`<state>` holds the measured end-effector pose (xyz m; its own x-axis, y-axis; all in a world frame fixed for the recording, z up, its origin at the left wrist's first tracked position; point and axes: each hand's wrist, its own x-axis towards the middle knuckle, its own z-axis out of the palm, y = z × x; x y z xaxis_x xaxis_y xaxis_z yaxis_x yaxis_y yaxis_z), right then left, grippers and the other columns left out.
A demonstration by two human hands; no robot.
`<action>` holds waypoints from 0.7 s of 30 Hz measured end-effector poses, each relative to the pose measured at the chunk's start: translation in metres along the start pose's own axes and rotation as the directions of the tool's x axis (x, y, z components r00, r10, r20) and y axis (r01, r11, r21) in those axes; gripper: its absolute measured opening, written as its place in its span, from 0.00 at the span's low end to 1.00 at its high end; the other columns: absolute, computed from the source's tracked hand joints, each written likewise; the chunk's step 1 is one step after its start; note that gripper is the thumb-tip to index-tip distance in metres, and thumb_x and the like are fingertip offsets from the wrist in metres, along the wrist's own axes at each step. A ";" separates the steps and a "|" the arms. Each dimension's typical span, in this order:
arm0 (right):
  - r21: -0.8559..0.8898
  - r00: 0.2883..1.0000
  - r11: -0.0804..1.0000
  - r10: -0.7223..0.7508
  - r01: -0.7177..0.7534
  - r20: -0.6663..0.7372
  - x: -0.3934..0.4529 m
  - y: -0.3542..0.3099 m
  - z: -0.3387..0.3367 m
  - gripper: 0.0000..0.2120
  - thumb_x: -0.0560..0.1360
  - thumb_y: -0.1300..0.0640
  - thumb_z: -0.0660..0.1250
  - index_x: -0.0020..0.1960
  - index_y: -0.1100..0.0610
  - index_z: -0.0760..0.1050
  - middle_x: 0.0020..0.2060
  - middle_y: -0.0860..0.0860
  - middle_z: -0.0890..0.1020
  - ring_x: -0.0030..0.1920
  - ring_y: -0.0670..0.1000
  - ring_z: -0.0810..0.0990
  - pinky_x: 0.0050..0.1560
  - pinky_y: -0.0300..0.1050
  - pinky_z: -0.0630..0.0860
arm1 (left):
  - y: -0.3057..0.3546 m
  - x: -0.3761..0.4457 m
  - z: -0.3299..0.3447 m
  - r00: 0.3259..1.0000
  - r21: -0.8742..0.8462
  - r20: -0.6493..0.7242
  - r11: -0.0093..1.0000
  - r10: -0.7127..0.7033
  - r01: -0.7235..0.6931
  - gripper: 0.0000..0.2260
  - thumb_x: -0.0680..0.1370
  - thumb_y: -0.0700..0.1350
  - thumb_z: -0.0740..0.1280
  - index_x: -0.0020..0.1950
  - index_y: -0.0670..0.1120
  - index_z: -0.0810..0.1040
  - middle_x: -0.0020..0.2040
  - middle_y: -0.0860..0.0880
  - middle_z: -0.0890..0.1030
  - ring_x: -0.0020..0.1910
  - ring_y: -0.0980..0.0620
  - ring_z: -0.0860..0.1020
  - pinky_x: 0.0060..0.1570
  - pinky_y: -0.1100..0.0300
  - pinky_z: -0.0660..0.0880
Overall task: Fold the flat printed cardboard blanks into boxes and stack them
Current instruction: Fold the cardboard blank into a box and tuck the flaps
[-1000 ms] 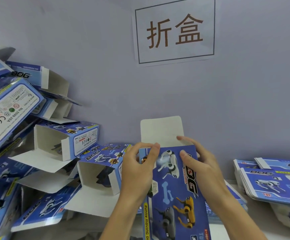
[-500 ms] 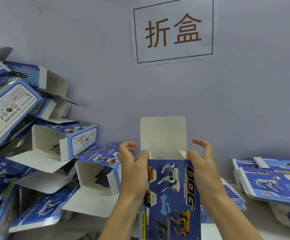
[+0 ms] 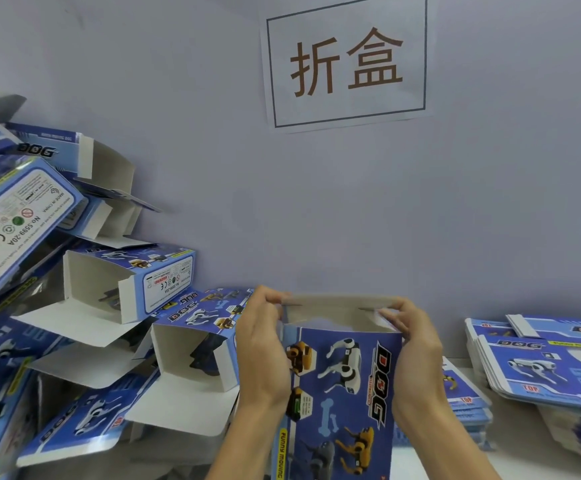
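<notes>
A blue printed box with robot dogs and the word DOG stands upright at the centre bottom. My left hand grips its upper left corner and my right hand grips its upper right corner. The white top flap is bent over toward me, nearly level, with fingers of both hands curled over its ends. The box mouth shows as a dark gap under the flap. The box's lower end is out of frame.
Several folded boxes with open white flaps lie piled at the left against the wall. A stack of flat printed blanks lies at the right, and a smaller stack sits behind my right wrist. A paper sign hangs on the wall.
The white top flap stood upright before; it has now folded down toward me. Both hands slid up to the box's top corners and curled over the flap.
</notes>
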<state>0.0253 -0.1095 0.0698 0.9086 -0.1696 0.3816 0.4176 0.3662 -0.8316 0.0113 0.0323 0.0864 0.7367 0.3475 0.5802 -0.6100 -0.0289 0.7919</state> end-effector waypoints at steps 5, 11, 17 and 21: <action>-0.039 0.999 0.999 0.014 -0.016 -0.047 0.000 0.005 -0.002 0.16 0.72 0.47 0.56 0.36 0.54 0.79 0.41 0.56 0.86 0.32 0.57 0.84 0.36 0.48 0.76 | -0.004 0.002 -0.001 0.996 -0.067 -0.073 0.997 -0.047 0.042 0.12 0.75 0.45 0.58 0.36 0.41 0.75 0.48 0.49 0.85 0.56 0.46 0.80 0.59 0.35 0.74; 0.146 0.982 0.984 0.076 -0.102 0.175 -0.006 -0.001 -0.003 0.15 0.73 0.47 0.65 0.58 0.43 0.80 0.50 0.57 0.86 0.40 0.58 0.86 0.35 0.48 0.82 | -0.006 0.006 0.000 0.986 -0.003 -0.106 0.992 -0.128 0.128 0.12 0.84 0.41 0.55 0.53 0.49 0.77 0.48 0.48 0.83 0.48 0.47 0.81 0.45 0.50 0.79; -0.084 0.945 0.996 0.013 0.015 0.326 -0.002 -0.021 -0.008 0.31 0.68 0.47 0.71 0.68 0.31 0.67 0.56 0.53 0.84 0.49 0.59 0.86 0.43 0.52 0.83 | -0.002 0.014 -0.005 0.947 -0.145 -0.057 0.941 -0.317 0.306 0.10 0.82 0.43 0.58 0.58 0.50 0.78 0.52 0.44 0.83 0.49 0.45 0.84 0.43 0.52 0.80; -0.133 0.978 0.988 -0.052 0.081 0.204 0.003 -0.040 -0.007 0.29 0.68 0.39 0.71 0.68 0.37 0.69 0.45 0.47 0.87 0.43 0.48 0.87 0.38 0.42 0.82 | 0.006 0.018 -0.010 0.942 -0.072 0.110 0.943 -0.317 0.325 0.13 0.78 0.53 0.63 0.53 0.47 0.82 0.51 0.41 0.84 0.52 0.40 0.83 0.57 0.41 0.78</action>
<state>0.0113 -0.1315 0.1010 0.8667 0.0018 0.4988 0.4855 0.2262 -0.8445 0.0176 0.0479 0.0998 0.9195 0.2330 0.3168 -0.3564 0.1533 0.9217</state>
